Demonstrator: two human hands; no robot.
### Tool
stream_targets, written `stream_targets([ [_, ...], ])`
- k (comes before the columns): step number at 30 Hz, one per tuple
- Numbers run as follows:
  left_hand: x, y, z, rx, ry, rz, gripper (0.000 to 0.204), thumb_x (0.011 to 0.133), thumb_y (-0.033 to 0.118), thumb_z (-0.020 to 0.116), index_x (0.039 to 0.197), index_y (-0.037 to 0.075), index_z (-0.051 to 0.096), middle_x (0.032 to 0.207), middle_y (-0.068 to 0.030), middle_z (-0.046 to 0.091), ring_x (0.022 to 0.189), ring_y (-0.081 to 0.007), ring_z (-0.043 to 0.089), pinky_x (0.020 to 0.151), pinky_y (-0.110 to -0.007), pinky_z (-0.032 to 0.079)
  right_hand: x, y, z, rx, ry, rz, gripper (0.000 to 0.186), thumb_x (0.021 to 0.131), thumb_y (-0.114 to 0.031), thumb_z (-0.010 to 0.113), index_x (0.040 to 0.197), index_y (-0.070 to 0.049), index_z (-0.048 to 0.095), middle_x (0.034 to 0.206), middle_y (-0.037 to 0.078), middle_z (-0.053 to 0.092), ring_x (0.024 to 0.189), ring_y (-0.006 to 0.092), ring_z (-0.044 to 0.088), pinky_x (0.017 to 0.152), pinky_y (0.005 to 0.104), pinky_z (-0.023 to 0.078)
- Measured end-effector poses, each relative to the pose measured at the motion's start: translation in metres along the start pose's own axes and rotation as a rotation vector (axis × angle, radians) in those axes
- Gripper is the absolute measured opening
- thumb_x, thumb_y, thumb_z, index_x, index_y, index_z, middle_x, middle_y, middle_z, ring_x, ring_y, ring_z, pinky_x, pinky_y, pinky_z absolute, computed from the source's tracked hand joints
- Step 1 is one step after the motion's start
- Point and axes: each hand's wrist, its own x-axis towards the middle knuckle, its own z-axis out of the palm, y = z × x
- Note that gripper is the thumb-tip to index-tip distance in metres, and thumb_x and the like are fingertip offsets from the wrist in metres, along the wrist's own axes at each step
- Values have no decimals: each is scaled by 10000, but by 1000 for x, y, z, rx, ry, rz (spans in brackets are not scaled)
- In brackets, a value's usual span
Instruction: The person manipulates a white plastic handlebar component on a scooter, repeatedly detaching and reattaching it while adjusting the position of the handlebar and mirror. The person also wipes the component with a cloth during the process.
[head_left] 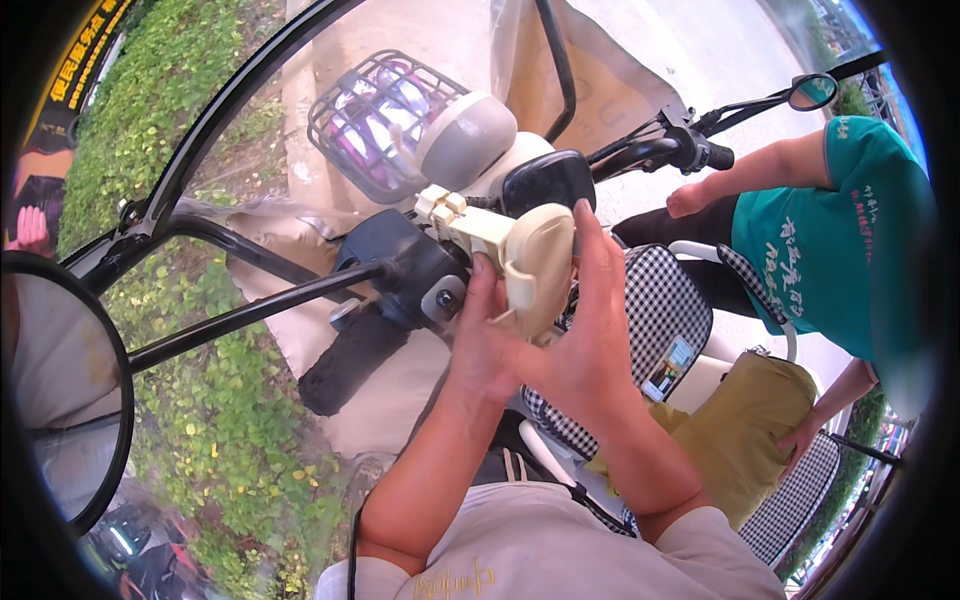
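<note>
In front of my chest is a cream plastic holder point(537, 272). It has a rounded, cupped body and a blocky, clamp-like end point(440, 208) pointing to the far left. My left hand point(490, 335) grips it from the left and below, thumb up along its side. On the other side my right hand point(592, 320) is wrapped round it, fingers stretched upward along its edge. Just beyond the holder are the scooter's dark dash point(547, 183) and its black handlebar grip point(350, 365). The lower part of the holder is partly hidden by my hands.
A wire basket point(318, 125) with shiny purple-and-white contents sits at the front. Round mirrors point(65, 390) stick out at both sides. On the right, a person in a green shirt point(830, 240) rests a hand by an olive cloth point(750, 430). Checked seats point(665, 300) lie close by.
</note>
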Motion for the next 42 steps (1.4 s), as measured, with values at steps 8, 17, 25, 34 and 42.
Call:
stream_targets([
  [8,9,-12,-4,-109,-87,170,473,967,441,529,1328,139,480,1342,-17,478,1288,-206,386,1087,-441,314,3,15,-20,735,205,-22,1075,671,-207,790,1494,42,144,1318,157,432,1207,234,486,985,363,443],
  [17,3,-6,9,-131,-123,99,547,1013,495,373,1358,73,425,1339,-84,491,1276,-241,449,1091,-421,354,21,32,-18,258,-67,-282,1034,636,-196,753,1476,83,219,1464,229,262,1281,291,448,1027,401,423],
  [25,3,-6,2,-36,-69,103,538,1030,473,327,1452,142,363,1427,-80,466,1294,-250,480,1051,-456,429,31,28,-2,156,-7,-369,996,615,-240,757,1447,79,312,1422,258,348,1334,349,393,1056,428,384],
  [34,7,-8,-4,-172,-207,66,581,1018,510,324,1467,141,344,1414,-75,482,1260,-238,507,1026,-421,441,39,17,-16,81,-161,-354,978,641,-213,769,1441,108,307,1431,232,347,1286,302,450,1047,408,395],
  [42,11,-11,-5,-279,-306,81,574,1003,453,432,1433,79,367,1348,-80,526,1249,-198,508,1052,-378,409,35,24,-13,211,-195,-283,991,666,-216,746,1463,107,253,1409,230,379,1239,298,497,1031,397,410],
])
